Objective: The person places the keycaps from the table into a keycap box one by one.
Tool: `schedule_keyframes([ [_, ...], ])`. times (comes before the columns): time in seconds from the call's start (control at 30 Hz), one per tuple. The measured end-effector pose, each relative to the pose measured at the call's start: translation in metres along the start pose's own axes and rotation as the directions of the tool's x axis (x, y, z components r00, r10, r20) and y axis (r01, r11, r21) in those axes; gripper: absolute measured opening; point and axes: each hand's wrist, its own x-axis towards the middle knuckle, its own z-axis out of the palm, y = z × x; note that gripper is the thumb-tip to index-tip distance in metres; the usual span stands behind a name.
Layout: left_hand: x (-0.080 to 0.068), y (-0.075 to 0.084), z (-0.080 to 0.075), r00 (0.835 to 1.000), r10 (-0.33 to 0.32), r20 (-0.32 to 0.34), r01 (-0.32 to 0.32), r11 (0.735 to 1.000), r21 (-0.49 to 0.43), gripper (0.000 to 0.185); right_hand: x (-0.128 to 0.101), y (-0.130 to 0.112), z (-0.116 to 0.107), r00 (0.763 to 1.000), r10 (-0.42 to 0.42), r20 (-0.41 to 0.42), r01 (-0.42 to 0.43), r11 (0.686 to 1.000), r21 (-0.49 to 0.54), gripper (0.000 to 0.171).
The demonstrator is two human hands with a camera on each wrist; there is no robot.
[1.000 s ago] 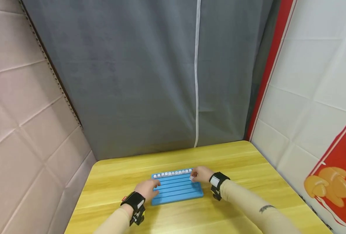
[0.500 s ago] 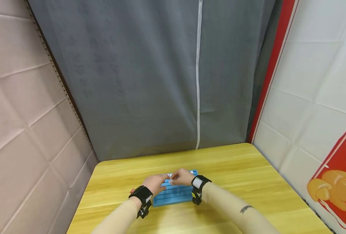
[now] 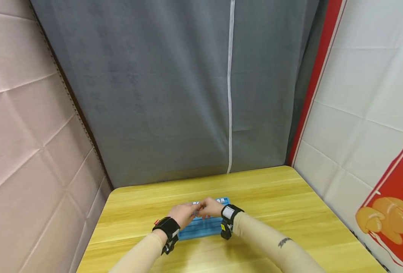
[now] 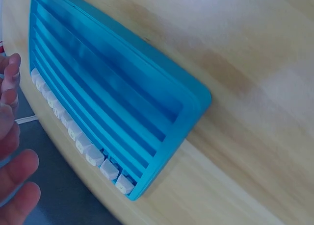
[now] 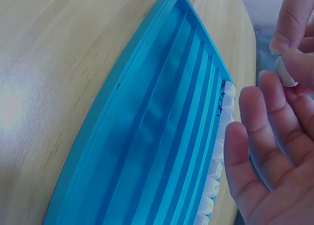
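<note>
The bench [image 3: 273, 197] is pale wood grain with a soft sheen; the tray [image 4: 122, 97] is smooth, glossy blue plastic; the tiles [image 4: 93, 156] look matt white plastic; the curtain [image 3: 153, 94] is grey cloth

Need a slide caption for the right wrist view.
Right hand open over blue tray; white tiles line its far groove.

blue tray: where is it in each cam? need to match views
Head: blue tray low centre on the wooden table, partly behind both hands.
Left wrist: fills the upper left, running diagonally to a corner at right.
Right wrist: spans the centre, from bottom left to top.
Shared landmark: the row of white tiles in the far slot, also in the left wrist and right wrist views.
</note>
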Motion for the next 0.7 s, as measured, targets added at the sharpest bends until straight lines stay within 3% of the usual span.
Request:
schedule_keyframes([
  [0.13, 0.003, -0.001, 0.002, 1.000, 0.017, 0.027, -0.018, 0.998, 0.054, 0.012, -0.001, 0.001, -0.001, 0.999, 0.021, 0.026, -0.020, 0.999, -0.039, 0.016],
  [0.3, 0.006, -0.002, 0.000, 0.998, -0.010, 0.068, 0.008, 0.999, 0.031, 0.020, 0.000, 0.003, -0.003, 0.997, 0.072, 0.013, -0.070, 0.993, -0.095, 0.027],
  [0.47, 0.009, -0.004, 0.001, 0.996, -0.020, 0.082, 0.022, 0.999, -0.026, 0.021, 0.003, 0.000, -0.002, 0.995, 0.093, -0.036, -0.094, 0.994, -0.056, 0.025],
  [0.7, 0.013, -0.007, 0.003, 0.999, -0.005, 0.047, 0.006, 1.000, -0.018, 0.020, 0.005, -0.004, -0.003, 0.989, 0.093, -0.115, -0.090, 0.995, 0.035, 0.025],
])
